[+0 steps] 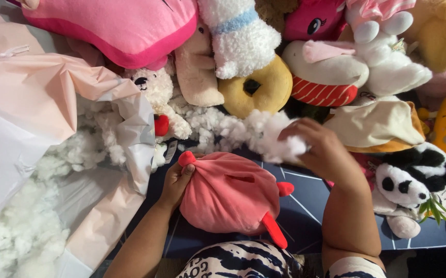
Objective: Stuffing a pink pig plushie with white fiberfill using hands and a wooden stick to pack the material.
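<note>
At nine o'clock we see a big pale pink bag [37, 98] spilling white stuffing [22, 231]. Across twelve o'clock lies a heap of plush toys [331, 72], with a yellow donut plush [264, 90] among them. At six o'clock, on the dark blue mat [305, 206], sits our pink plush shell [230, 193] with red trim. Our left hand [175, 181] grips its edge, fingers curled around it. At three o'clock our right hand [322, 146] pinches a tuft of white stuffing [272, 135], fingers clenched on it, just above the shell.

Stuffing bag [37, 108] left, round plush [230, 195] centre, toy pile [336, 62] behind
</note>
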